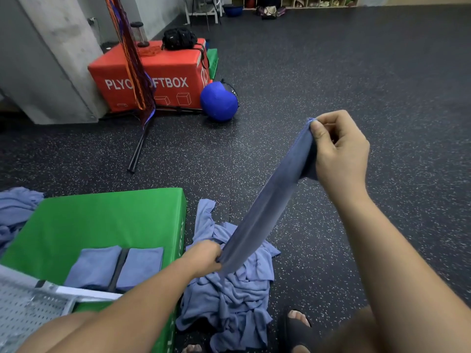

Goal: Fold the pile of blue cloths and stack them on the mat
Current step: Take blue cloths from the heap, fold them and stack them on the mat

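right hand pinches top end of blue cloth | left hand grips its lower end, above cloth pile on floor | two folded cloths lie on green mat

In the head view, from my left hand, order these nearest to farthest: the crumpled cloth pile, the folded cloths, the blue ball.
1. crumpled cloth pile, under the left hand.
2. folded cloths, leftward on the mat.
3. blue ball, far ahead.

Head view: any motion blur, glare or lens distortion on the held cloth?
Head view: held cloth softly smeared mid-span, left hand and right hand sharp; head view edges bow, concrete pillar leans; light flat, no glare.
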Demonstrator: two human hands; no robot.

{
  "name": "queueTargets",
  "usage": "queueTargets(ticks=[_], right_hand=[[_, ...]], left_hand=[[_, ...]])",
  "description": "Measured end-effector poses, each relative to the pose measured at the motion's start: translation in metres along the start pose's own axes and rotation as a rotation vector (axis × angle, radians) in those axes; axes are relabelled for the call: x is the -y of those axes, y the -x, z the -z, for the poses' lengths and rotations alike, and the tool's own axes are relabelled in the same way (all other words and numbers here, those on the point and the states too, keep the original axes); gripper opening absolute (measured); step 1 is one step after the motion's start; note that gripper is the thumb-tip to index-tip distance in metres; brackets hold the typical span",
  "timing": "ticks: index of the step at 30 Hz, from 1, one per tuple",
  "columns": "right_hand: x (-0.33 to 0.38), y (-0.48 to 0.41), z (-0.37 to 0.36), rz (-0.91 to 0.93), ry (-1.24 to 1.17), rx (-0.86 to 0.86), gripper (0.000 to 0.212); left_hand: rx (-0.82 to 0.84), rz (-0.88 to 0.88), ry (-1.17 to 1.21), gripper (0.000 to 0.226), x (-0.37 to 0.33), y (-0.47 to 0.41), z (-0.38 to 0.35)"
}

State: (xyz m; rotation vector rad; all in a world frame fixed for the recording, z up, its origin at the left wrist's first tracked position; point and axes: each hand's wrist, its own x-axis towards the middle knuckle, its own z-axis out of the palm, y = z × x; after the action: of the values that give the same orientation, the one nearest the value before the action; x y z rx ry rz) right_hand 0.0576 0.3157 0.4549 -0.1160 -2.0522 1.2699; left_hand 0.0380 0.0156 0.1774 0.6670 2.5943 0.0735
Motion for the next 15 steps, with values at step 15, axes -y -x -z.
queueTargets(ticks=[15], right_hand=[[-0.016, 0.001, -0.014, -0.011, 0.074, 0.034, 0.007]], left_hand=[[0.117, 0.208, 0.117, 0.023, 0.039, 0.004, -0.023]])
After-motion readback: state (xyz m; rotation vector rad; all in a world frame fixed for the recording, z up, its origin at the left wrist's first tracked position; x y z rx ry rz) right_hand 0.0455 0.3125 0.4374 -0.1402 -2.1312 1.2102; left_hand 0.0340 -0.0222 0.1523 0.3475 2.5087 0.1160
